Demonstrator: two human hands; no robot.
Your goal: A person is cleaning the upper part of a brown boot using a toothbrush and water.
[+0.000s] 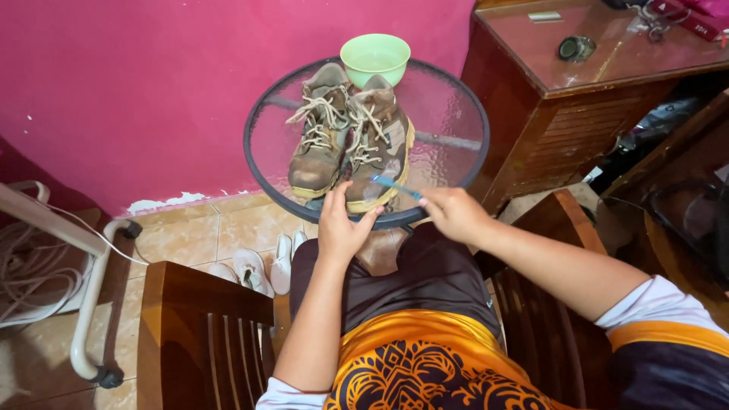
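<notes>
A head-worn camera looks down at a seated person's lap and two bare hands, which reach forward to a small round glass surface [456, 121] with a dark rim.

On the surface stands a pair of worn brown lace-up boots with pale laces, side by side and touching, toes pointing toward the person. The left boot [319, 133] sits at about 9 o'clock of the surface's middle; the right boot [380, 148] is just beside it, toward the near rim at 6 o'clock. Behind the boots, at 12 o'clock on the far rim, is a light green bowl [374, 57].

The left hand [342, 228] rests against the toe of the right boot, fingers spread apart and laid on the yellowish sole edge, steadying it rather than closing around it. The right hand [454, 212], at about 5 o'clock of the surface, is closed on the handle of a light blue toothbrush [395, 185], whose head lies against the side of the right boot's toe.

The person sits on a wooden chair [205, 319], in dark shorts and an orange patterned shirt. White sandals [262, 266] lie on the tiled floor [182, 235] below. A wooden cabinet [577, 91] stands at 3 o'clock, against a pink wall [152, 83].
</notes>
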